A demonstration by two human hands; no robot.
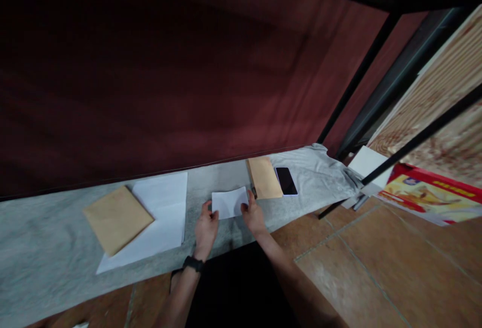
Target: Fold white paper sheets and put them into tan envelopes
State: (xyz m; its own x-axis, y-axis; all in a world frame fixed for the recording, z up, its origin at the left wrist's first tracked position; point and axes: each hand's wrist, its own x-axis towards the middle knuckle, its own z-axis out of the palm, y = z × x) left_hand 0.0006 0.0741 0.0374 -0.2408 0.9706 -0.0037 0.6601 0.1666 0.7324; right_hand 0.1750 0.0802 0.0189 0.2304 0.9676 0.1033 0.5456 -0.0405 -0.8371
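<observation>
A small white sheet of paper (229, 203), perhaps folded, is held between both hands over the grey cloth. My left hand (207, 227), below a black wristband, pinches its left edge with the thumb on top. On the other side my right hand (253, 213) grips the right edge, thumb also on the face. Just beyond the right hand lies a brown envelope (266, 177), with a small dark object (254, 193) at its near left edge. A dark-screened phone (286, 181) rests beside that envelope.
Larger white sheets (165, 212) lie to the left, partly under another brown envelope (118, 220). The grey cloth (41, 247) covers a long narrow surface against a dark red backdrop (169, 92). Black metal bars (361, 72) and a red-and-yellow box (433, 195) stand at right.
</observation>
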